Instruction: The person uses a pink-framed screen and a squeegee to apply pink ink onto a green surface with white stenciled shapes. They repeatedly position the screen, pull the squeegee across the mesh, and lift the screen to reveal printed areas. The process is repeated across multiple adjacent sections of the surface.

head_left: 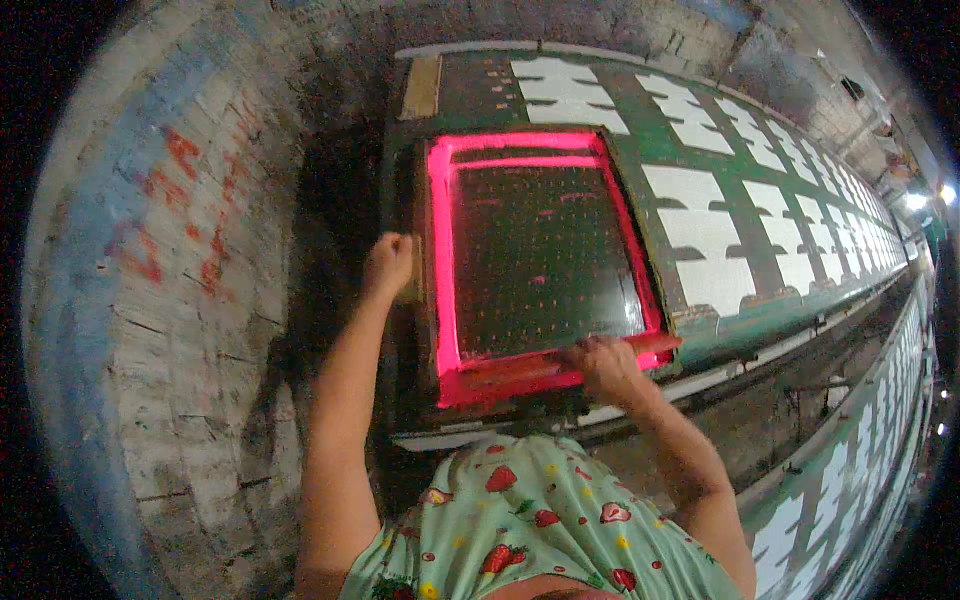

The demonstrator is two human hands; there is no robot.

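Observation:
A rectangular printing screen (530, 250) with bright pink ink round its inner border lies on the long green table. My left hand (390, 262) is closed on the screen frame's left side, at a pale wooden piece (416, 280). My right hand (610, 365) grips a long red squeegee (655, 346) that lies across the near end of the screen, in the pink ink. The squeegee's blade is not clearly visible. The screen's dark middle shows small speckles and a few pink marks.
White cut pieces (710, 255) lie in two rows along the table (630, 150), stretching right. A second table (850, 440) with white pieces runs along the lower right. A stained wall (170, 370) stands at the left. Lights (915, 200) glow at the far right.

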